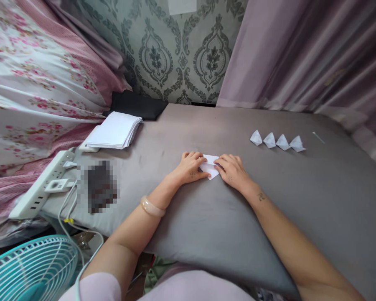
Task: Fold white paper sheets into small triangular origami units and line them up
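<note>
One folded paper, pinched both ends: left hand on its left, right hand on its right, neither nearer. Crease runs left-right between them; tip points to the near side. Sits on grey cloth. Four folded pieces lie past the right hand.

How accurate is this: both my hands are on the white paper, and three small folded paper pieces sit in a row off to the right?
Not quite: the count is off. The head view shows four small folded paper pieces in a row off to the right, and your left hand and right hand are both on the white paper.
</note>
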### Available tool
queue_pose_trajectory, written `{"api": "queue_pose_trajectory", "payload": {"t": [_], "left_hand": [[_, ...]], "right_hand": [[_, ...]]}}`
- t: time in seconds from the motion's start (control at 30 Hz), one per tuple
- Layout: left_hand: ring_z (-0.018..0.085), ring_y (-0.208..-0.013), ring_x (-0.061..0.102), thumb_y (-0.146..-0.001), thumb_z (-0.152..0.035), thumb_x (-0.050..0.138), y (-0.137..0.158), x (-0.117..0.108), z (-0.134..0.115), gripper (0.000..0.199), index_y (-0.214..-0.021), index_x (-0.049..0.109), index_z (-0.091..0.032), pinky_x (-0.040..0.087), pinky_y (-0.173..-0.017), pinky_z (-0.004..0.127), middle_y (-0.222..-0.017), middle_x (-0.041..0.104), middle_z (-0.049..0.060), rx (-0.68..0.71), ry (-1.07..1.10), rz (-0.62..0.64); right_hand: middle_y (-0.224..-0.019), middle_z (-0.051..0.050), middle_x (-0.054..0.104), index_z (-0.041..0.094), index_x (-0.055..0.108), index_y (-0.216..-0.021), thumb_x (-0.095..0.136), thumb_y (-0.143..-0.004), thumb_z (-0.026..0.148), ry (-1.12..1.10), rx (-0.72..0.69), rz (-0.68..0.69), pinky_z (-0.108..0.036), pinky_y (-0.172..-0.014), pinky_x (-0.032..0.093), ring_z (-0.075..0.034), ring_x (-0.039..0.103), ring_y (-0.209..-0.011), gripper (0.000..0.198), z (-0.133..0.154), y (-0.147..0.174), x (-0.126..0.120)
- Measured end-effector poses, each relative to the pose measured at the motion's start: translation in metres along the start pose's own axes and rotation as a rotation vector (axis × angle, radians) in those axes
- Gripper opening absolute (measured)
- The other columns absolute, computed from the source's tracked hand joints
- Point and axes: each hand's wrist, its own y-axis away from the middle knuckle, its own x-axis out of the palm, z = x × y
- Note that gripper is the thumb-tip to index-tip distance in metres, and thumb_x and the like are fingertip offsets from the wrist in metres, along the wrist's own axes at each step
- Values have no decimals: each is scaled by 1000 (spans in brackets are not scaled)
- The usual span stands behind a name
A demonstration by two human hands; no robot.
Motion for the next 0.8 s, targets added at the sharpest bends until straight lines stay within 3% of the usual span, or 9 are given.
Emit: {"api": "queue_pose_trajectory", "payload": {"t": [0.17, 0.5, 0.8], "left_hand": [[26, -108, 52, -80, -65, 59, 0, 1, 2, 58, -116, 62, -20, 29, -96, 42, -117, 60, 11, 49, -36, -17], [25, -100, 56, -85, -65, 50, 4, -4, -1, 56, -111, 65, -18, 29, -99, 42, -108, 63, 11, 106, -160, -27], [24, -105, 58, -98, -50, 33, 25, -10, 3, 48, -119, 59, -15, 35, -101, 39, -114, 63, 13, 150, -193, -7]], "right_hand": [[-105, -8, 65, 19, 66, -104, 49, -93, 25, 44, 38, -8, -37, -84, 35, -24, 53, -97, 21, -1, 8, -1], [-106, -9, 65, 19, 64, -104, 41, -96, 22, 99, -15, -16, -36, -86, 36, -23, 55, -95, 25, 4, 19, -7], [-112, -11, 64, 20, 63, -112, 39, -95, 22, 89, 1, 17, -36, -82, 42, -24, 58, -98, 29, 5, 32, -14]]}}
